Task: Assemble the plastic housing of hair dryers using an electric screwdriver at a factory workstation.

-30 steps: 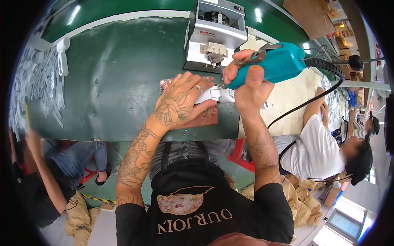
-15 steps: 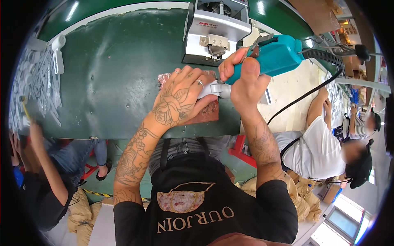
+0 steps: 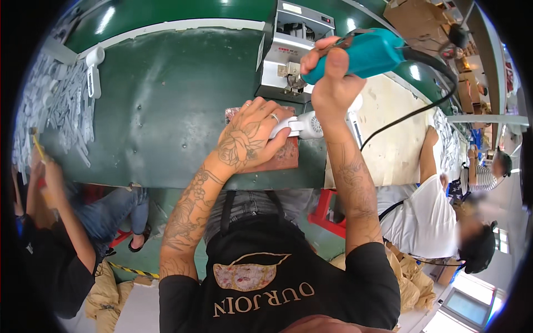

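My left hand (image 3: 252,133) is closed over the handle of a white handheld fan (image 3: 310,125), pressing it onto a reddish block (image 3: 277,161). The fan's round, grilled head sticks out past the block to the right. Raised above and beyond it, my right hand (image 3: 336,77) grips a teal electric screwdriver (image 3: 363,53), thumb along its body. Its front end points left, close to the front fitting of a silver box-shaped machine (image 3: 286,61). Whether the tip touches that fitting, I cannot tell.
Many grey-white parts (image 3: 61,105) are heaped at the far left, with another white fan (image 3: 93,72) beside them. A black cable (image 3: 400,110) loops from the screwdriver over a pale board (image 3: 383,144). Co-workers sit on both sides, one in a white shirt (image 3: 422,213).
My right hand has carried the screwdriver away from the fan and toward the silver machine, so the fan's head now shows. My left hand stays on the fan. The whole view has shifted slightly.
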`<act>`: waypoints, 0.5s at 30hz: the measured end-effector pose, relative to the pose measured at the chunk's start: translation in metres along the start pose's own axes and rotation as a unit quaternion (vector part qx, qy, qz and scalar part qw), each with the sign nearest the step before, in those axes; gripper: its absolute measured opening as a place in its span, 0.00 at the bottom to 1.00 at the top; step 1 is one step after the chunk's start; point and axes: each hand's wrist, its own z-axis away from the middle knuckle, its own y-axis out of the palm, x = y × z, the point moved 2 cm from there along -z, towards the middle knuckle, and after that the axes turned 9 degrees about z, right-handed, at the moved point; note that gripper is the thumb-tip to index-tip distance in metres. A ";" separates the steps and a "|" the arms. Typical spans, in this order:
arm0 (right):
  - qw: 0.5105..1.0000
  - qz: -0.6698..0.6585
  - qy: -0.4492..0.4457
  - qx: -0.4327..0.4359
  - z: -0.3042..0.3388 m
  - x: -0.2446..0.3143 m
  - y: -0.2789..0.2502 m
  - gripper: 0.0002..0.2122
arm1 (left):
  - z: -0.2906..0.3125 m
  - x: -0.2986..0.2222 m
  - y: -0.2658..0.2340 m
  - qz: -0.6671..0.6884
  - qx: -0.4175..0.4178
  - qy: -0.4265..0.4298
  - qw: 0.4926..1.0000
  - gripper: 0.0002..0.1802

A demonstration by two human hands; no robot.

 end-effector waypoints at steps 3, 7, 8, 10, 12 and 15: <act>1.000 -0.021 0.015 0.008 0.003 -0.007 -0.002 0.22 | -0.002 0.000 0.001 0.010 -0.002 0.012 1.000 0.18; 0.998 -0.009 0.059 0.017 0.003 -0.004 -0.002 0.19 | -0.003 -0.001 0.002 0.006 0.000 0.014 1.000 0.19; 0.996 -0.008 0.086 0.013 0.006 0.001 0.000 0.22 | -0.002 0.000 0.002 0.014 0.004 -0.001 1.000 0.20; 0.994 -0.017 0.110 0.002 0.015 0.015 -0.002 0.24 | 0.000 0.003 0.001 0.013 0.007 -0.006 1.000 0.20; 0.990 -0.016 0.139 -0.024 0.027 0.029 -0.012 0.29 | -0.001 0.001 -0.001 0.017 0.005 0.007 1.000 0.20; 0.990 -0.030 0.136 0.005 0.047 0.039 -0.030 0.32 | -0.004 0.001 0.002 0.012 0.005 0.014 1.000 0.20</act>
